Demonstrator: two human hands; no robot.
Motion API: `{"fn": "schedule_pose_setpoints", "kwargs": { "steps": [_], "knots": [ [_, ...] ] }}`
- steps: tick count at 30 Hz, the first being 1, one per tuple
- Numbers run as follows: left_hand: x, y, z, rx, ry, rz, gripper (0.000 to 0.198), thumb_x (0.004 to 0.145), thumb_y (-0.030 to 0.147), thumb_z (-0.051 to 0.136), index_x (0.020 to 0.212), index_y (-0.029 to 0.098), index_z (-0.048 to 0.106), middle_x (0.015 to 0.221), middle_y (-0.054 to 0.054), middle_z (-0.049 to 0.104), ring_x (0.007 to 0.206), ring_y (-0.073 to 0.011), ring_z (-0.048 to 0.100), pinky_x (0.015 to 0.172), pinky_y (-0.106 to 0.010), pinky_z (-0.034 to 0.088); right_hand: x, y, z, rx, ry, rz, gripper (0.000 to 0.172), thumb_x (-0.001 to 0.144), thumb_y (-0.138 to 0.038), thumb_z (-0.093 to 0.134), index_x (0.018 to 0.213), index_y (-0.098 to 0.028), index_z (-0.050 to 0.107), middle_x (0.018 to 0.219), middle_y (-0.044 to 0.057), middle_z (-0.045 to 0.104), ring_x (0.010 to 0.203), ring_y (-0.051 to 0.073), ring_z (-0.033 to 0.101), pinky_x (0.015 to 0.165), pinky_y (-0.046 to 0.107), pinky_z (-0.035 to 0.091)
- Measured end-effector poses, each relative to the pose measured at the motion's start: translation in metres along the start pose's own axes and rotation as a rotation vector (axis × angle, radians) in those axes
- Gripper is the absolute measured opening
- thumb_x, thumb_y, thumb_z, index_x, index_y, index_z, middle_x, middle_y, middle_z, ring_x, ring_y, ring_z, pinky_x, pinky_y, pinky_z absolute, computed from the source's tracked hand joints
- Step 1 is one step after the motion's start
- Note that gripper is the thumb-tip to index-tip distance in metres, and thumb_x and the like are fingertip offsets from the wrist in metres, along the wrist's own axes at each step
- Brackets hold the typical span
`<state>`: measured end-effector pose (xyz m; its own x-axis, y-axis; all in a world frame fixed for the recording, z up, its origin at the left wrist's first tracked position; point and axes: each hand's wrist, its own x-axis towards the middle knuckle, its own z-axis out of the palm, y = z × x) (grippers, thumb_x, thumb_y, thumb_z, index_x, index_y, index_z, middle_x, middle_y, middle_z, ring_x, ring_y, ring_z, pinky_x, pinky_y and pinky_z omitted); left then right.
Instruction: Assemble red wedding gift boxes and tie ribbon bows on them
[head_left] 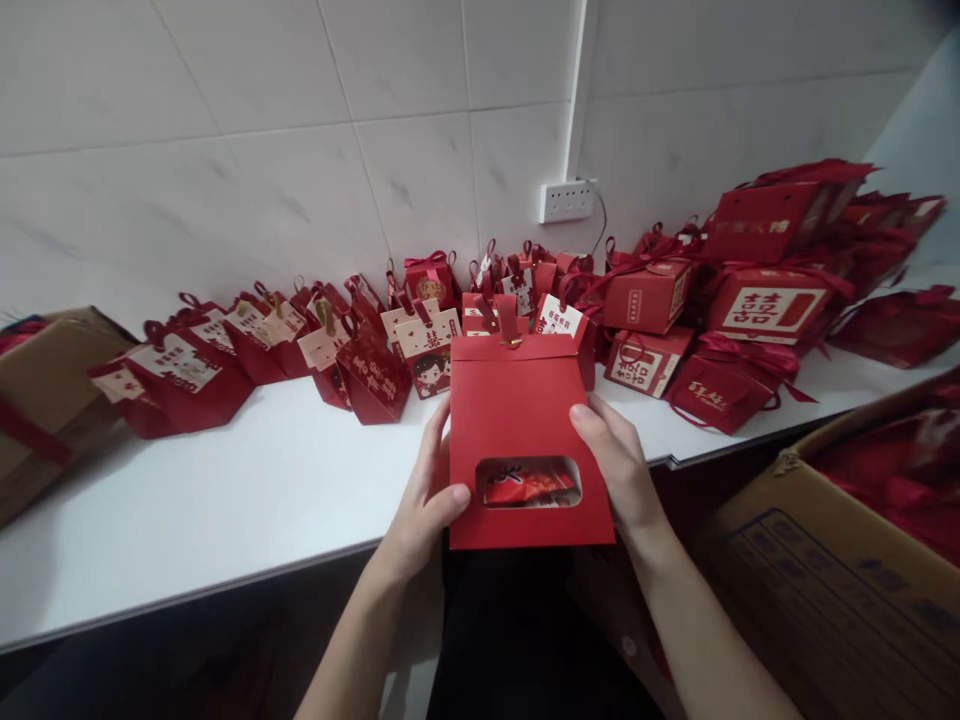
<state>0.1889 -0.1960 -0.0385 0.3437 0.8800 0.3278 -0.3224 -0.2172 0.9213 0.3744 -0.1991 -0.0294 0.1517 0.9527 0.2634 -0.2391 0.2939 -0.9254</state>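
A red gift box (517, 400) was in the middle of the frame, held up by the front edge of the white table (247, 510). The left hand (424, 505) gripped its lower left side with the thumb on the front. The right hand (616, 460) gripped its right side, thumb higher up; the fingers behind were hidden. The gift box looked nearly done: a shiny packet (525, 487) showed through the window near its bottom, the top flap (517, 347) was folded down, and a ribbon loop (507, 318) stuck up. I could not tell if the flap was shut tight. Small red boxes (382, 380) across the middle of the frame and a pile of red boxes (776, 305) at the right looked done too. A cardboard box (840, 590) at the lower right held more red things, but I could not tell what was left to do. The gift box's long way ran up and down the frame. Its ribbon end pointed to the wall (285, 80), its window end pointed toward the person, and its front faced the camera.
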Motion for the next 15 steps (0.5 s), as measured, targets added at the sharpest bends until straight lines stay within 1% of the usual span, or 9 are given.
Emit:
{"fn": "schedule_pose_setpoints", "kwargs": {
  "steps": [3, 7, 9, 11, 13, 15],
  "knots": [
    [-0.003, 0.002, 0.004, -0.018, -0.017, 0.046, 0.077, 0.073, 0.044, 0.065, 0.141, 0.032, 0.030, 0.143, -0.004, 0.042, 0.135, -0.0322, 0.030, 0.109, -0.043, 0.032, -0.007, -0.006, 0.001, -0.001, -0.017, -0.078, 0.025, 0.083, -0.042, 0.055, 0.094, -0.020, 0.058, 0.089, 0.004, 0.066, 0.076, 0.017, 0.062, 0.069, 0.029, 0.048],
    [-0.003, 0.003, 0.005, 0.009, -0.032, 0.089, 0.079, 0.071, 0.045, 0.065, 0.141, 0.031, 0.030, 0.142, -0.004, 0.042, 0.137, -0.0322, 0.026, 0.109, -0.044, 0.031, -0.013, -0.008, 0.000, -0.026, -0.021, -0.140, 0.027, 0.084, -0.042, 0.055, 0.101, -0.020, 0.058, 0.093, 0.005, 0.066, 0.077, 0.017, 0.062, 0.067, 0.030, 0.049],
    [-0.003, 0.003, 0.005, 0.038, -0.025, 0.113, 0.081, 0.069, 0.047, 0.066, 0.140, 0.031, 0.031, 0.141, -0.004, 0.043, 0.136, -0.0324, 0.027, 0.108, -0.044, 0.033, -0.015, -0.007, -0.002, -0.045, -0.005, -0.188, 0.031, 0.082, -0.044, 0.056, 0.102, -0.021, 0.058, 0.095, 0.005, 0.066, 0.078, 0.018, 0.062, 0.066, 0.030, 0.049],
    [-0.003, 0.002, 0.004, 0.082, -0.007, 0.120, 0.083, 0.067, 0.049, 0.068, 0.140, 0.032, 0.032, 0.141, -0.005, 0.043, 0.134, -0.0328, 0.031, 0.105, -0.044, 0.036, -0.015, -0.004, -0.004, -0.045, 0.015, -0.221, 0.035, 0.079, -0.048, 0.058, 0.102, -0.022, 0.058, 0.098, 0.006, 0.066, 0.080, 0.020, 0.062, 0.065, 0.031, 0.050],
    [-0.003, 0.002, 0.005, 0.117, 0.012, 0.099, 0.084, 0.065, 0.055, 0.068, 0.139, 0.033, 0.034, 0.140, -0.006, 0.044, 0.130, -0.0332, 0.037, 0.100, -0.042, 0.042, -0.015, 0.000, -0.005, -0.026, 0.043, -0.198, 0.037, 0.076, -0.051, 0.059, 0.102, -0.024, 0.058, 0.100, 0.006, 0.067, 0.084, 0.022, 0.063, 0.067, 0.032, 0.050],
    [-0.003, 0.001, 0.007, 0.114, 0.022, 0.061, 0.086, 0.065, 0.066, 0.061, 0.139, 0.032, 0.032, 0.139, -0.008, 0.045, 0.126, -0.0336, 0.042, 0.094, -0.042, 0.047, -0.012, 0.004, -0.005, 0.013, 0.078, -0.106, 0.036, 0.078, -0.053, 0.056, 0.101, -0.025, 0.059, 0.103, 0.006, 0.067, 0.091, 0.024, 0.063, 0.071, 0.034, 0.051]
  ]
}}
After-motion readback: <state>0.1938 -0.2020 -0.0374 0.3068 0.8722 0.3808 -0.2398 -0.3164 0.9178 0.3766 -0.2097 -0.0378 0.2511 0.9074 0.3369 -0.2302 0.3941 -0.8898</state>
